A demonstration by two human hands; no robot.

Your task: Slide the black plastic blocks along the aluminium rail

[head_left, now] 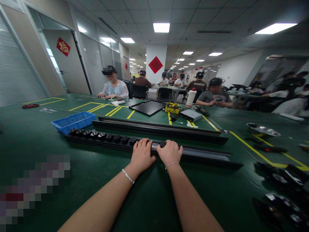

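A long black rail (205, 158) is laid across the middle of the green table (101, 187), slanting from the left side down toward the right. It can be judged stiff and fairly light for its length, with smooth sides that may slip; a lift would best be taken by both long edges, with the hands spread apart. Its left part is filled by a row of black modules (109, 138), which look small, hard and light; their exposed tops may be fragile, so they would best be held by their sides. The right part of the channel is left bare.

A single black module (163, 144) is set at the rail's middle, just right of the row. It seems to be pinched between the thumb and fingers of the right hand (170, 153). The left hand (143, 153) is laid over the rail just beside it, fingers bent down at the row's end; whether anything is gripped there cannot be told, since the palm side is hidden.

Behind, toward the table's far edge, a second rail (159, 128) is placed nearly parallel, with a blue tray (79, 125) near the left ends of both. Farther on, a flat black panel (148, 107) and a silver box (190, 115) are seen. Loose dark parts (280, 175) are spread at the table's right.
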